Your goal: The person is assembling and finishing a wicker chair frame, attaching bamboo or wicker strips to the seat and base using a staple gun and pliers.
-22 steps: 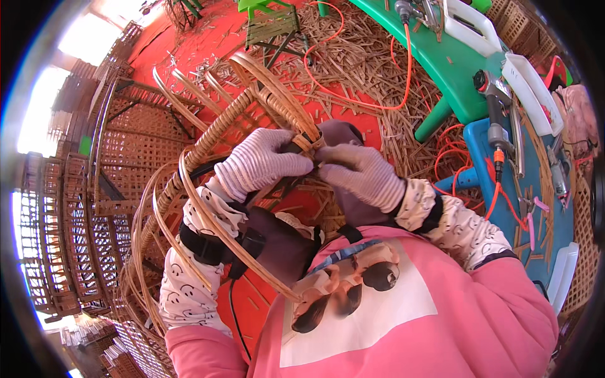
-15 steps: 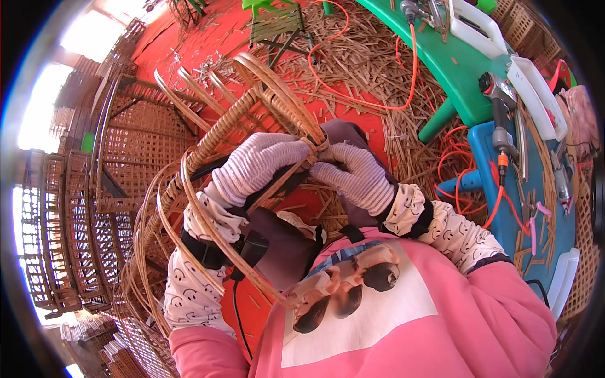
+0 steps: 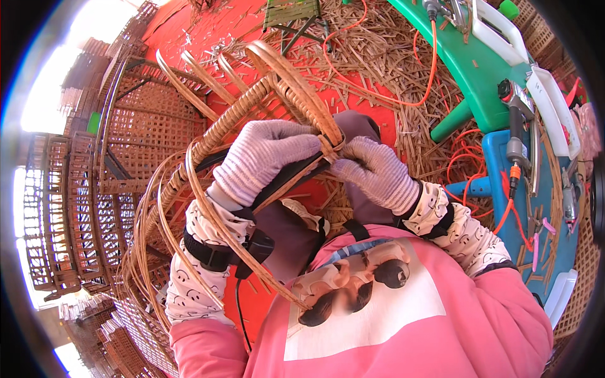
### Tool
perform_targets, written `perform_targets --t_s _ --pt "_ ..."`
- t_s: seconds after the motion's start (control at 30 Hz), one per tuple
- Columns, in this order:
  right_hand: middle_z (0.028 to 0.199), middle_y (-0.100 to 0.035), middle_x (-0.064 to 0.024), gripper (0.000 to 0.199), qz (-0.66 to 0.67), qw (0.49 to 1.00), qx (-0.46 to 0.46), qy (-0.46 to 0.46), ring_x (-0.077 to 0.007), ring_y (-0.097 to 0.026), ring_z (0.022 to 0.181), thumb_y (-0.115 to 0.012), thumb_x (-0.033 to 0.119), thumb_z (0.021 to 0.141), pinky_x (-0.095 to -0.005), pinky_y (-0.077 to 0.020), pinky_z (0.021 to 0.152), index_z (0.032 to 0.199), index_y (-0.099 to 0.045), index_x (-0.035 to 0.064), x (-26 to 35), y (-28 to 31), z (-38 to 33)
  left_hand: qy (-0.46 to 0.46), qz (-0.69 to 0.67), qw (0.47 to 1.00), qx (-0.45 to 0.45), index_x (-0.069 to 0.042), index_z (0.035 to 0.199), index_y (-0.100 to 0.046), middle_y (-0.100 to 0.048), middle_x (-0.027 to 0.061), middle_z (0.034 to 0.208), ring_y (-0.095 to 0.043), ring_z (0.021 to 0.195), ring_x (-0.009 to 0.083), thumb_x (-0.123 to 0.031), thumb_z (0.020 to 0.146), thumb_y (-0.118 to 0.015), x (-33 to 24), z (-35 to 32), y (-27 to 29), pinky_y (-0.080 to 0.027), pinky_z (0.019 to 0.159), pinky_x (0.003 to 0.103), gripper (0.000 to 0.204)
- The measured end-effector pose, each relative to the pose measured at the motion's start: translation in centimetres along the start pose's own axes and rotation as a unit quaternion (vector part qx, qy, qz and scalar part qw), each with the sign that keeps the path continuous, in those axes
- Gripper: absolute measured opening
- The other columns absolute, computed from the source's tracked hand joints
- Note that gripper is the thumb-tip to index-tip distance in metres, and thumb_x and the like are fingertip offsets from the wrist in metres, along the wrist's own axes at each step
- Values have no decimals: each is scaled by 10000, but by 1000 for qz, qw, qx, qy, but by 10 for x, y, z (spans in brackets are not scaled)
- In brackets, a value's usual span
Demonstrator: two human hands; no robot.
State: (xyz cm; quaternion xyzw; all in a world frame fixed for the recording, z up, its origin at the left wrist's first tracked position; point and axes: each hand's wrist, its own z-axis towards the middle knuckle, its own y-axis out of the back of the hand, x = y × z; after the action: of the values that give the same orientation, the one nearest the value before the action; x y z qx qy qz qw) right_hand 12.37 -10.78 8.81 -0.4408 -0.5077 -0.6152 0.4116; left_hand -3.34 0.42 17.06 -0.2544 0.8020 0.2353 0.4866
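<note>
Both my hands wear grey knitted gloves. My left hand (image 3: pixel 261 157) is closed over the wrapped rattan rim of a curved wicker frame (image 3: pixel 236 116) that rests on my lap. My right hand (image 3: pixel 377 173) pinches a thin rattan strip (image 3: pixel 329 146) where it meets the rim, right beside my left fingertips. Loose long rattan strands (image 3: pixel 201 214) loop down past my left forearm. A dark strap with a small black device (image 3: pixel 252 249) sits on my left wrist.
Woven lattice panels and frames (image 3: pixel 135 135) stand stacked on my left. Rattan offcuts (image 3: pixel 391 57) litter the red floor, crossed by an orange cable (image 3: pixel 435 69). A green stool (image 3: pixel 476 75) and a blue bench (image 3: pixel 545 208) with power tools are at right.
My hands and the frame have shifted slightly; my right hand has drawn a little to the right along the strip, still at the rim.
</note>
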Motion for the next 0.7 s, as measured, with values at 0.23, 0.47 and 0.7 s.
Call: perform_targets --t_s 0.23,0.47,0.7 --pt "786 -547 -151 221 -76 990 -19 117 -271 -547 711 -621 221 803 -334 -430 647 833 -620 2 -8 2 -6 -6 -33 999 8 32 889 -633 -623 40 762 -570 650 80 -142 797 -632 -3 12 -9 -466 604 219 197" --pt "733 -540 -139 213 -56 980 78 173 -303 -543 692 -583 207 818 -362 -426 601 734 -578 11 12 20 -47 -88 163 981 62 52 1035 -579 -606 27 879 -535 792 87 -145 764 -657 2 -2 8 -453 735 239 344" --pt "501 -454 -74 350 -6 991 133 14 -196 -464 465 -472 237 908 -327 -348 462 638 -517 18 47 6 -58 -197 369 908 -2 21 961 -588 -599 156 757 -587 688 193 -192 650 -691 7 6 -3 -470 671 323 390"
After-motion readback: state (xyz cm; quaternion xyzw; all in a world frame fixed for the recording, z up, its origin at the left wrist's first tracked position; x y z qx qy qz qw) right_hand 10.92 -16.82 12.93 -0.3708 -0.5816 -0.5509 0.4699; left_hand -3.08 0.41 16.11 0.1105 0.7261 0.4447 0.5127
